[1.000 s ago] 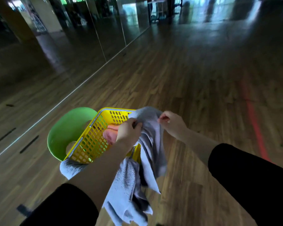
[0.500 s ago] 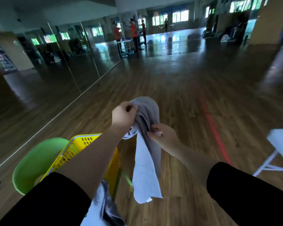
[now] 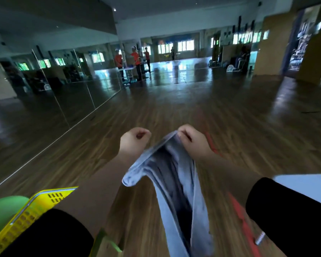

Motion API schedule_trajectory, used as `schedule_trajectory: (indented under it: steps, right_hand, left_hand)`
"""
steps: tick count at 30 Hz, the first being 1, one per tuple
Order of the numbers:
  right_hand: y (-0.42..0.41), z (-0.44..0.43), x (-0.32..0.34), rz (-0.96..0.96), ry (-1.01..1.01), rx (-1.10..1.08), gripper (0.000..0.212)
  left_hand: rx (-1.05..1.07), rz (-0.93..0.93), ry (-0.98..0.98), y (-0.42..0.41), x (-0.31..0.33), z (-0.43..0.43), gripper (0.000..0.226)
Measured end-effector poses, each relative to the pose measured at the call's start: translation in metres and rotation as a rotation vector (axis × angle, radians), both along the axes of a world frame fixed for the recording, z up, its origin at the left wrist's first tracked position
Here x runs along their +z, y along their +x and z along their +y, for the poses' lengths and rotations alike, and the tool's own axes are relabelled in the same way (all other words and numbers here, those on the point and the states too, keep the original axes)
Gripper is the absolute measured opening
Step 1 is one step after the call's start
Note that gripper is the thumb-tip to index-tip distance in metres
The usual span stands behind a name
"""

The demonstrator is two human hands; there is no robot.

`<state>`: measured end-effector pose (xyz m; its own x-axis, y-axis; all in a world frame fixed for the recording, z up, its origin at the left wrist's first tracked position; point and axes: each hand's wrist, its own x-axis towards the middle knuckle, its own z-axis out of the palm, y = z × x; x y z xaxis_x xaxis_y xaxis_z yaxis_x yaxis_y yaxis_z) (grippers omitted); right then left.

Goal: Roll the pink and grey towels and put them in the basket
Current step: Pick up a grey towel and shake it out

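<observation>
The grey towel (image 3: 174, 182) hangs in the air in front of me, folded lengthwise and drooping below the frame. My right hand (image 3: 192, 142) pinches its top edge. My left hand (image 3: 134, 139) is held up to the left of the towel with its fingers curled, and no cloth shows in it. One corner of the towel hangs beside my left forearm. The yellow basket (image 3: 35, 206) shows only a corner at the lower left, partly behind my left sleeve. The pink towel is out of sight.
A green chair (image 3: 4, 212) stands under the basket at the lower left. A white surface (image 3: 304, 186) juts in at the right edge. A red line (image 3: 237, 206) runs along the wooden floor. A mirror wall is on the left; people in orange (image 3: 135, 60) stand far back.
The view has tilted up and the basket has dropped to the lower left corner. My left hand has let go of the towel's top. The towel now hangs from my right hand.
</observation>
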<state>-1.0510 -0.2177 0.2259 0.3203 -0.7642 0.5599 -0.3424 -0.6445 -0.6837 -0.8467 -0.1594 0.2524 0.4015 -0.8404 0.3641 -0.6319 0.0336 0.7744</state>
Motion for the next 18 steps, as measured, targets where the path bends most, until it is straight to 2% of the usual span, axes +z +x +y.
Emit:
schedule_trajectory:
  steps: [3, 8, 13, 15, 18]
  right_hand:
    - [-0.025, -0.043, 0.019, -0.024, -0.11, -0.006, 0.007]
    - [-0.063, -0.093, 0.013, 0.19, -0.142, 0.158, 0.011]
    - [-0.081, -0.134, 0.007, 0.13, -0.125, 0.16, 0.012]
    - [-0.081, -0.148, 0.009, 0.107, -0.113, 0.159, 0.014]
    - [-0.078, -0.168, 0.013, 0.057, -0.078, 0.135, 0.013]
  left_hand:
    - [-0.075, -0.019, -0.031, -0.043, -0.008, -0.037, 0.012]
    - [-0.226, -0.013, 0.012, -0.101, -0.027, -0.085, 0.021]
    - [-0.213, -0.021, 0.072, -0.129, -0.046, -0.115, 0.019]
    - [-0.209, 0.063, 0.09, -0.134, -0.047, -0.125, 0.016]
    - [-0.121, 0.301, 0.038, -0.13, -0.044, -0.149, 0.018]
